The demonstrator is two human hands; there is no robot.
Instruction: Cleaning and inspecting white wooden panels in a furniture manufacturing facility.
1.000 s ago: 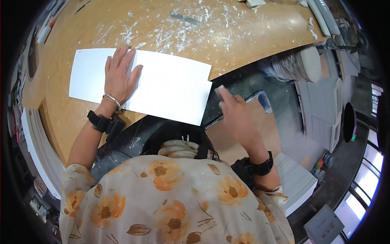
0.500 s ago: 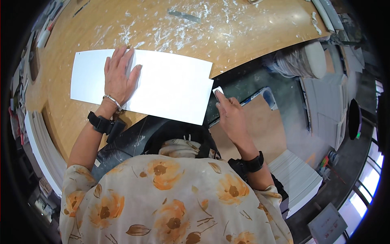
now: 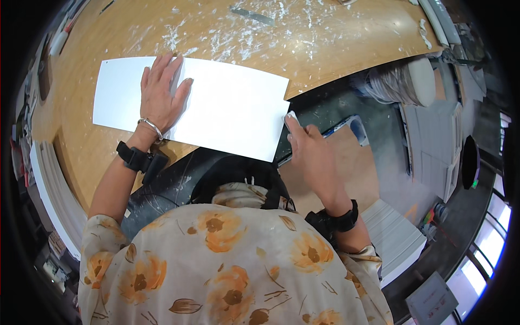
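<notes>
A white rectangular board (image 3: 233, 103) with a small notch at its right end lies on the wooden table, its right part sticking out past the edge. My left hand (image 3: 162, 92) rests flat on the board's left half, fingers spread toward the far edge. At the board's right end, my right hand (image 3: 310, 149) is closed with its index finger stretched along a small white piece (image 3: 292, 115). That piece is mostly covered by the fingers, and its kind cannot be made out. It is right beside the board's short edge; whether it touches is unclear.
White scraps and smears mark the wooden table (image 3: 346, 32). Stacked white boards (image 3: 54, 200) stand at the left, and another stack (image 3: 392, 233) is low at the right. A brown sheet (image 3: 346, 168) lies below my right hand. A wound bundle (image 3: 398, 84) stands beyond.
My right hand has moved slightly up and right, with its index finger now covering more of the small white piece. The board has turned slightly in the view; my left hand stays flat on it.
</notes>
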